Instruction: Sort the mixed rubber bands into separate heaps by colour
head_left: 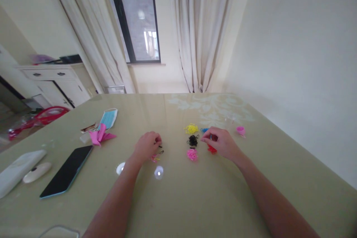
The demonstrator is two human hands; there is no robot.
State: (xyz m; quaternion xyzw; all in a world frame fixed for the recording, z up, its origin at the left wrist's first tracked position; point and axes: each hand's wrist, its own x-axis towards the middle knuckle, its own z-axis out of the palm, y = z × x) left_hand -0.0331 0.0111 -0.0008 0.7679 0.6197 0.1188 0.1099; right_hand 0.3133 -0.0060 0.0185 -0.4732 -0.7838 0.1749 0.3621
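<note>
Small piles of what look like thin rubber bands lie sorted by colour on the table: yellow bands (191,129), black bands (193,140), pink bands (192,154), blue bands (204,130) and red bands (212,150). My left hand (147,145) is closed in a pinch, with a bit of a black band (160,146) at its fingertips. Under it lies a small mixed pile (154,158) of pink, yellow and black bands, partly covered. My right hand (221,142) pinches just right of the black pile, over the blue and red ones; anything in its fingertips is too small to make out.
A pink cup-like piece (240,131) stands to the right. At left lie a folded pink paper shape (102,135), a blue face mask (108,118), a dark-screened phone (67,171), an oval white case (37,172) and a white block (19,169). A wall borders the table's right side.
</note>
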